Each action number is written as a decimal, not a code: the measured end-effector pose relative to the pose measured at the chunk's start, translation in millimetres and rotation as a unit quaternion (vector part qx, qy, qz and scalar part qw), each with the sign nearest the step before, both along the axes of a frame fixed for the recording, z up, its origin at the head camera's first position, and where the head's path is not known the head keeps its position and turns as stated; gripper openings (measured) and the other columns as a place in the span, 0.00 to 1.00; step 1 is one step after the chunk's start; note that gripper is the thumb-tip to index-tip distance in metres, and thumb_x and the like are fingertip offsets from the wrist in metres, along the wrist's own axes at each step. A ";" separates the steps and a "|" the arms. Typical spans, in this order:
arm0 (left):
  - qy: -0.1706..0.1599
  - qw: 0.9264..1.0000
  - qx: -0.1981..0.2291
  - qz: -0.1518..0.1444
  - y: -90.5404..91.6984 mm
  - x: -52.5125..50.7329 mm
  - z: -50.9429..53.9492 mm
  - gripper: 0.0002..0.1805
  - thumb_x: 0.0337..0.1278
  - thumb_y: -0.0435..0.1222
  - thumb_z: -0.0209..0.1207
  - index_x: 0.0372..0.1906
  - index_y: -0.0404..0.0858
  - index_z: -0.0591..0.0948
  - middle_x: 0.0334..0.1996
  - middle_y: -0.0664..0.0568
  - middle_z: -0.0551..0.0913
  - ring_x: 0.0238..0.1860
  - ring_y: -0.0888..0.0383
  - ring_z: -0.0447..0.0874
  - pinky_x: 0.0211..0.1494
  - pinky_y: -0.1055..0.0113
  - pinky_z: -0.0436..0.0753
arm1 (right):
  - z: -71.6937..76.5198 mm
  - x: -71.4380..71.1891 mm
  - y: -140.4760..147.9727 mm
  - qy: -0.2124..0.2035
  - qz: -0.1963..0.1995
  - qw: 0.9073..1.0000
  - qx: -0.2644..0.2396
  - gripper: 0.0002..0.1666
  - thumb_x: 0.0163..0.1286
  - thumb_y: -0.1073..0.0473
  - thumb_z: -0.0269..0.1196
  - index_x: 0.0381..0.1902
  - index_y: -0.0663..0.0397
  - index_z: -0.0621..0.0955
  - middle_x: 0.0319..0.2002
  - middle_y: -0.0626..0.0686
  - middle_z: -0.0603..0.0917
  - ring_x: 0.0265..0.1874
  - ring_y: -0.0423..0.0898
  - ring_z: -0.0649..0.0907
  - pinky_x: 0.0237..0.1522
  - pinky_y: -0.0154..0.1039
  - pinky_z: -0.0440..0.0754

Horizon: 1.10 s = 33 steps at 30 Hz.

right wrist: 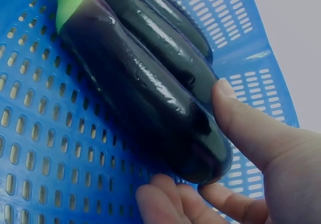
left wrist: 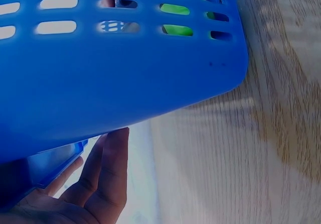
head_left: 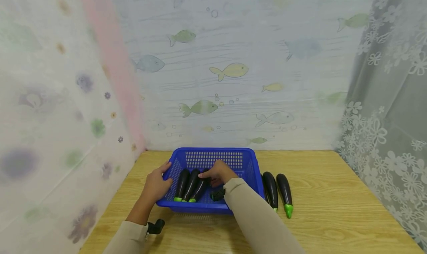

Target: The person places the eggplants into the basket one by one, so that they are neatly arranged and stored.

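Observation:
A blue plastic basket (head_left: pixel 213 206) with slotted walls stands on the table. Its left side is gripped by my left hand (head_left: pixel 156 185), the thumb over the rim and the fingers outside; the left wrist view shows those fingers (left wrist: pixel 113 169) under the rim. Three dark eggplants with green stem ends lie side by side in the basket's left part. Reaching inside, my right hand (head_left: pixel 221 171) holds the rounded end of the rightmost eggplant (head_left: pixel 200 190). In the right wrist view, thumb and fingers sit on either side of that eggplant (right wrist: pixel 130 93).
Right of the basket, an eggplant (head_left: pixel 284 189) and another eggplant (head_left: pixel 271 187) lie on the wooden table (head_left: pixel 327 194). A dark edge of something shows between them and the basket. A fish-patterned curtain (head_left: pixel 233 98) hangs behind the table, with patterned sheets at both sides.

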<state>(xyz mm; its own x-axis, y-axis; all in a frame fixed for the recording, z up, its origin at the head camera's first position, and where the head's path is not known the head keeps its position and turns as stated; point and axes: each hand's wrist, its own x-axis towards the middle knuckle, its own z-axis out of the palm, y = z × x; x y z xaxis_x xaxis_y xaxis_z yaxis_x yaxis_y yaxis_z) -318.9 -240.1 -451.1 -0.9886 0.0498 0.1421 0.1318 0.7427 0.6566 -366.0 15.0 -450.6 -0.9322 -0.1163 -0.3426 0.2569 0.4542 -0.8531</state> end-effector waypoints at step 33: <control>0.007 1.000 -0.014 0.005 -1.7 -1.0 1.1 0.38 0.60 0.33 0.59 0.78 0.41 0.68 0.79 0.45 0.65 0.72 0.32 0.71 0.56 0.40 0.85 | 37.8 11.4 59.9 0.109 0.024 0.991 0.073 0.43 0.54 0.42 0.80 0.60 0.62 0.78 0.60 0.63 0.80 0.42 0.59 0.89 0.43 0.55 0.90</control>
